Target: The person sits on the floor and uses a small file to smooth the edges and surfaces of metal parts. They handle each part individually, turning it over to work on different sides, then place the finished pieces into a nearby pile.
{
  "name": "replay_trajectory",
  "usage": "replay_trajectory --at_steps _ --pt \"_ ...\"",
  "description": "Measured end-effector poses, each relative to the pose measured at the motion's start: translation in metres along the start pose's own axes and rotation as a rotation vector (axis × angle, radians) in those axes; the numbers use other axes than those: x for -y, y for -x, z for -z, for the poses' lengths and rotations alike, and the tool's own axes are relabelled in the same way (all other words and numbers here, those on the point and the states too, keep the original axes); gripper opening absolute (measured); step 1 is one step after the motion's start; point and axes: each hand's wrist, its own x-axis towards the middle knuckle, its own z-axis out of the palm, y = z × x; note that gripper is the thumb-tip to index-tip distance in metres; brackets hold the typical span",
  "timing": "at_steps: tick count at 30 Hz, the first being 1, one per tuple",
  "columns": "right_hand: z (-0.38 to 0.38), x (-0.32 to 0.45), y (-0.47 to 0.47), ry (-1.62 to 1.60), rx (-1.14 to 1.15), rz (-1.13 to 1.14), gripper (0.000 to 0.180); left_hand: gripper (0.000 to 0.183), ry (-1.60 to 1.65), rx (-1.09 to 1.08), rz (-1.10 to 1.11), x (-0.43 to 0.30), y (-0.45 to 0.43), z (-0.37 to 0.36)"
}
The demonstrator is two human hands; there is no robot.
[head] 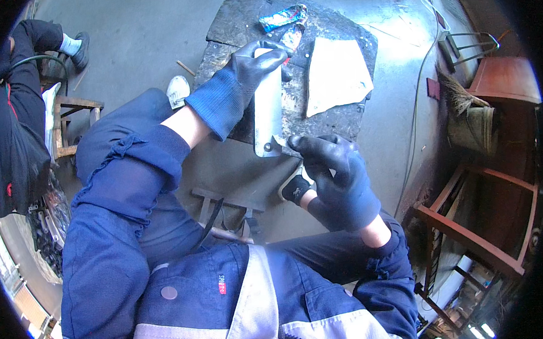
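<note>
My gloved left hand [261, 64] grips the far end of a long flat metal strip [268, 107] with rounded corners. The strip points toward me over the near edge of a dark, worn workbench [225, 31]. Close to its near end is a small round hole. My right hand [338, 166], also in a dark coated glove, pinches a small thin blade or scraper [288, 146] whose tip meets the strip beside that hole. Past my left hand lie a crumpled blue-and-silver tube [284, 18] and a second tube [293, 38]. On the bench's right side rests a white sheet [338, 76].
A person in dark clothes [14, 137] sits at the far left by a wooden stool frame [77, 106]. To the right are a rust-red metal frame [474, 221], a straw broom [458, 93] and a bucket [474, 129]. A cable [414, 125] runs along the floor.
</note>
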Motion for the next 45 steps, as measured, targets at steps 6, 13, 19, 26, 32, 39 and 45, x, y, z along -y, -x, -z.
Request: replay_trajectory --at_steps 6,13,19,26,32,39,45 --pt "0.0 0.006 0.001 0.26 0.035 0.073 0.024 0.028 -0.037 -0.015 -0.057 0.004 0.001 0.003" --pt "0.005 0.006 0.009 0.281 0.109 0.057 0.029 0.031 0.027 -0.019 -0.013 0.0 0.002 0.0" --pt "0.012 -0.006 0.013 -0.347 0.074 -0.196 0.026 0.038 0.141 -0.025 0.142 -0.01 0.002 0.002" --pt "0.001 -0.016 0.007 -0.326 0.129 -0.276 0.02 0.037 0.153 -0.005 0.138 -0.013 0.003 -0.001" --pt "-0.004 -0.016 -0.002 -0.315 0.151 -0.256 0.016 0.032 0.234 -0.013 0.199 -0.025 0.004 -0.004" --pt "-0.014 -0.025 -0.007 -0.339 0.118 -0.244 0.018 0.032 0.225 0.041 0.158 -0.023 0.004 -0.004" --pt "-0.021 -0.034 -0.007 -0.176 0.013 -0.068 0.021 0.034 0.195 0.044 0.142 -0.026 0.006 -0.003"
